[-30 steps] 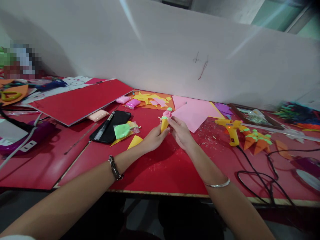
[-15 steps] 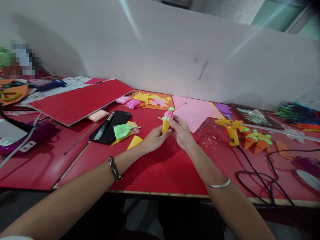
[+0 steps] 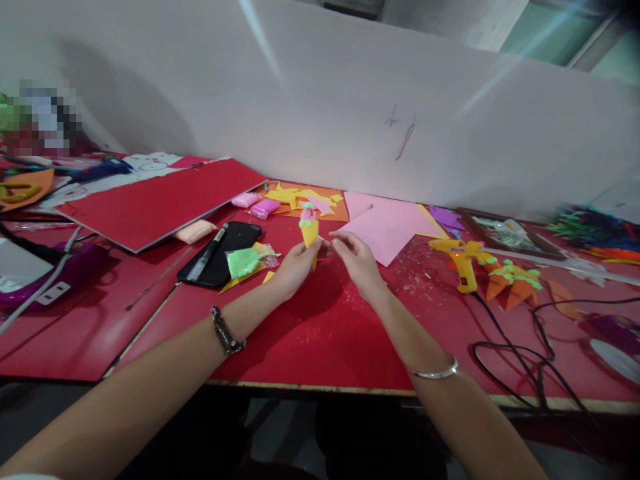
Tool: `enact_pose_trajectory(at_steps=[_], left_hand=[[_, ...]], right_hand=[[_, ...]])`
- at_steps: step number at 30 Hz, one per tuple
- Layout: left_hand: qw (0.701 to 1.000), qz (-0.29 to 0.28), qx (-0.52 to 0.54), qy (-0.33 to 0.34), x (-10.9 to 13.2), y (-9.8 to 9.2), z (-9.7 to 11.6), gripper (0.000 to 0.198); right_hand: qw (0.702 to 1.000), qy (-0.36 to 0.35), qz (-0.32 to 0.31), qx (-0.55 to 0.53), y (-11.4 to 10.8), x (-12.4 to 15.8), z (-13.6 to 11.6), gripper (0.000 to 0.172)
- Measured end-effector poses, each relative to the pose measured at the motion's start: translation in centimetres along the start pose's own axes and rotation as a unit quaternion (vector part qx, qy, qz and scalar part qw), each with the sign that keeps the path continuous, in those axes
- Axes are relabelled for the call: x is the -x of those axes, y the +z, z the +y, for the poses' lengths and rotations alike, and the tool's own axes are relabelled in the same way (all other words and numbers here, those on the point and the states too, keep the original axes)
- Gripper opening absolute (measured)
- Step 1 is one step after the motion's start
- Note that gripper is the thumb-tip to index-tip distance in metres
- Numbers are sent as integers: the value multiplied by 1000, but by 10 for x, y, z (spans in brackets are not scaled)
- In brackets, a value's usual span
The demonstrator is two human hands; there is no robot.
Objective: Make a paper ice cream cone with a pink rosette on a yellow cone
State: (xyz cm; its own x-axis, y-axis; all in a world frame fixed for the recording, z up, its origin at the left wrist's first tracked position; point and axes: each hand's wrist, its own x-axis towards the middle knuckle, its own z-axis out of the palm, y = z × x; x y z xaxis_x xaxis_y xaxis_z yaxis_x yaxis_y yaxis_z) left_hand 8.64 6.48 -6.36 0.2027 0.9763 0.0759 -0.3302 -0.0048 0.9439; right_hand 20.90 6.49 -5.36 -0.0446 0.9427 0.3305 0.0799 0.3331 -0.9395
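Note:
A small yellow paper cone [image 3: 311,233], topped with pink and dotted with light green clay, stands nearly upright in my left hand [image 3: 296,268]. The thumb and fingers of that hand close around its lower part. Just right of the cone is my right hand [image 3: 357,259], apart from it, thumb and fingertips drawn together in a pinch. Whatever may be between those fingertips is too small to tell. Left of my left hand, a clear bag of light green clay [image 3: 245,262] lies on yellow paper, partly over a black phone [image 3: 240,235] with a pen [image 3: 210,250] across it.
A yellow glue gun [image 3: 463,259] with a lit orange light and looping black cord is at right, beside orange paper carrots [image 3: 513,283]. Pink paper [image 3: 385,227] and yellow scraps [image 3: 293,195] lie at the back. A red board [image 3: 165,203] and purple power strip [image 3: 55,277] are left.
My left hand has carried the cone left and turned it, so the green dots on its front show. My right hand has come away from the cone and now pinches apart from it.

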Motion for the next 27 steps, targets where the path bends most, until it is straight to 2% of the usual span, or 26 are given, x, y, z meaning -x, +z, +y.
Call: enact_pose_trajectory(at_steps=[2,4,7,13,21,24,27], left_hand=[[997,-1,72,-11,-2,0,1,23],[993,3,116,-26,-1,1,2,21],[987,4,152,-44,2,4,4,16],[980,-27,187,-58,3,4,3,14],[976,-36,207,-55,2,2,8,21],[978,-36,199,-46,0,1,7,22],[981,-32,186,-44,0,-1,5,19]], right_hand=[[989,-78,-21,123,-1,2,1,22],[967,-138,-51,206,-3,3,2,33],[947,-171,-59,266,-3,4,3,39],[927,-214,-14,309,-4,4,-3,24],[882,-289,-19,373,-9,4,-8,20],[878,-292,-29,378,-10,2,-8,17],[895,-286,-14,343,-10,1,-9,11]])
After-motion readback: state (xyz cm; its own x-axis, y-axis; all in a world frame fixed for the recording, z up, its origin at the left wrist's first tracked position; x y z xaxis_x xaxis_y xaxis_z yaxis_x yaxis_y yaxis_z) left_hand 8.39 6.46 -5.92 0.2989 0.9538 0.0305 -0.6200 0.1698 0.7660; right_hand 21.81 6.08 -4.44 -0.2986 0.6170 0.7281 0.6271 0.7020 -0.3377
